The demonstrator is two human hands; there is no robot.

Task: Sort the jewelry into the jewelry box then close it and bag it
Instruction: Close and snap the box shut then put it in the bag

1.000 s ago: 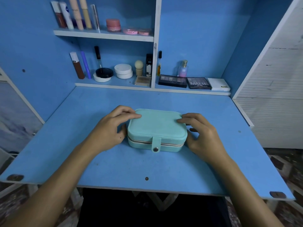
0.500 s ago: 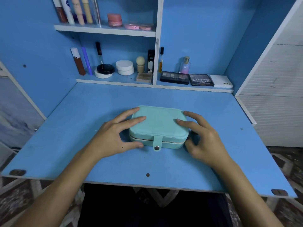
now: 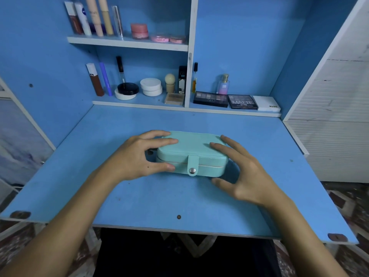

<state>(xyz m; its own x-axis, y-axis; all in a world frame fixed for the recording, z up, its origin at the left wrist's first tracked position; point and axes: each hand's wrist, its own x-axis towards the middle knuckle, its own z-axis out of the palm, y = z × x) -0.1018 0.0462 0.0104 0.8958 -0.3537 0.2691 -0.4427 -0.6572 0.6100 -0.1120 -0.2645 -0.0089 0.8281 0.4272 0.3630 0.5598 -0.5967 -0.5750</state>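
Observation:
A turquoise jewelry box [image 3: 191, 148] lies closed in the middle of the blue desk [image 3: 139, 200], its front tab fastened by a silver snap [image 3: 192, 170]. My left hand [image 3: 137, 158] holds the box's left end, with fingers over the lid and the thumb against the front side. My right hand [image 3: 243, 172] rests its straight fingers on the right part of the lid. Its thumb is spread out low beside the front right corner. No loose jewelry and no bag are in view.
Cosmetics fill the shelves behind the desk: tubes and pink jars [image 3: 139, 31] on top, compacts [image 3: 150, 86], a perfume bottle [image 3: 223, 84] and eyeshadow palettes [image 3: 241, 101] below. A white slatted panel [image 3: 335, 116] stands at the right. The desk's front edge is close to me.
My left thumb came round to the box's front side, and my right thumb spread away from the fingers. The box stays closed and in almost the same spot.

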